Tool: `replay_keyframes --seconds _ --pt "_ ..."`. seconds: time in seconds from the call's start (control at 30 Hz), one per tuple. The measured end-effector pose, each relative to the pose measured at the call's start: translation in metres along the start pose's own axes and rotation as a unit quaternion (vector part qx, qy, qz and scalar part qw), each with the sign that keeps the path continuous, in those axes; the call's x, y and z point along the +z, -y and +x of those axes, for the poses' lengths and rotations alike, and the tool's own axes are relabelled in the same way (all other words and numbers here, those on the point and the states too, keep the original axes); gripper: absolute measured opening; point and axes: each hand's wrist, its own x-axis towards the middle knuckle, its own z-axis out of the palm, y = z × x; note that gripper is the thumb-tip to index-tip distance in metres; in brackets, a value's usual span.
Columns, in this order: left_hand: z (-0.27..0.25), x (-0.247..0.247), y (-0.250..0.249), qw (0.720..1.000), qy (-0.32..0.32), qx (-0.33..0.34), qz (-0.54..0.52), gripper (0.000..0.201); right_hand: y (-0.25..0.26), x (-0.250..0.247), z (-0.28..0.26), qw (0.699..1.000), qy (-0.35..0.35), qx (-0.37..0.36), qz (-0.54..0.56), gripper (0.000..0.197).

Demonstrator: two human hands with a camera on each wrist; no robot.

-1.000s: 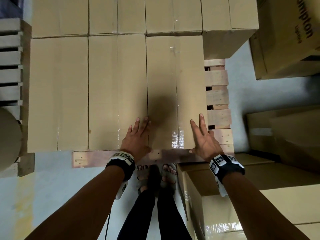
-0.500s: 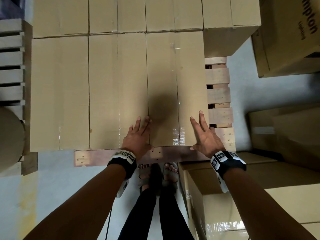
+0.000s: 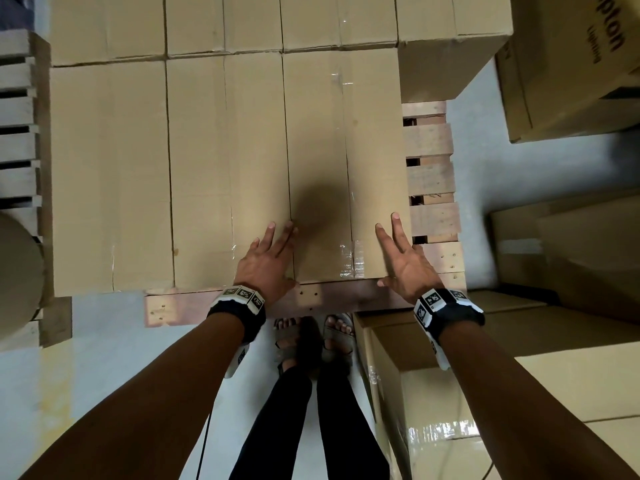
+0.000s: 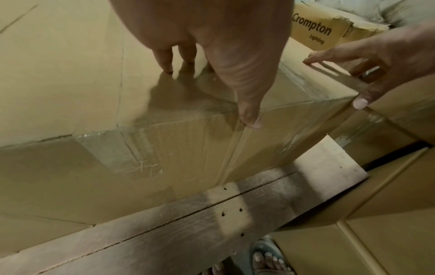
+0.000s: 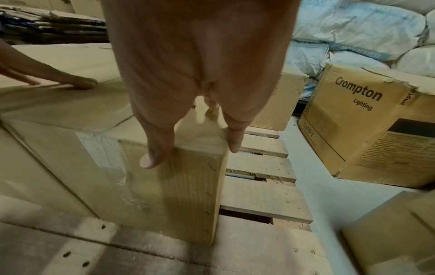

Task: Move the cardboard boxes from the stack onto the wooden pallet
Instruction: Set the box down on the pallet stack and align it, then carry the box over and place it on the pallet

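A plain taped cardboard box [image 3: 343,161] lies at the right end of a row of boxes on the wooden pallet [image 3: 429,181]. My left hand [image 3: 270,258] rests flat on its near left corner, with the thumb over the front edge. My right hand [image 3: 401,261] presses the near right corner with straight fingers. In the left wrist view the left hand [image 4: 212,55] spreads over the box [image 4: 282,126], thumb on the seam. The right wrist view shows the right hand [image 5: 195,83] straddling the box [image 5: 164,195] corner, thumb on the front face.
Two more boxes [image 3: 138,174] fill the row to the left, and a back row [image 3: 277,19] lies behind. The source stack [image 3: 519,393] stands at my right leg. A printed Crompton box [image 3: 571,64] sits far right, another pallet [image 3: 17,133] on the left, sacks [image 5: 353,28] behind.
The box has slid a little away from me, further onto the pallet and up to the back row. Both hands followed it, staying on its near corners.
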Motion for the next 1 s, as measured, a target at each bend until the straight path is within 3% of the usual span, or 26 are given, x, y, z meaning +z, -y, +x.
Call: replay_keyframes --seconds 0.13,0.23,0.3,0.43,0.7,0.93,1.0 --pt "-0.004 -0.03 -0.021 0.998 0.052 -0.035 -0.03 0.098 0.012 -0.011 -0.021 0.999 0.02 0.035 0.034 0.107" --pt "-0.016 -0.063 -0.052 0.994 0.074 -0.028 -0.078 0.078 0.015 -0.015 -0.059 0.989 -0.007 0.055 0.137 0.096" --pt "-0.028 -0.083 -0.077 0.993 0.078 0.009 -0.083 0.062 0.014 -0.015 -0.094 0.978 -0.051 0.069 0.188 0.092" --pt "-0.061 -0.115 -0.135 0.987 0.085 0.099 -0.091 0.046 0.014 -0.013 -0.178 0.952 -0.131 0.144 0.236 0.052" --pt "-0.104 -0.12 -0.241 0.957 0.081 0.278 -0.035 0.051 -0.003 0.033 -0.312 0.886 -0.207 0.285 0.301 0.05" --pt "-0.108 -0.094 -0.295 0.905 0.138 0.4 0.051 0.051 -0.012 0.098 -0.358 0.795 -0.295 0.401 0.345 0.05" --pt "-0.101 -0.082 -0.311 0.889 0.122 0.434 0.076 0.051 -0.017 0.117 -0.362 0.772 -0.308 0.423 0.36 0.054"
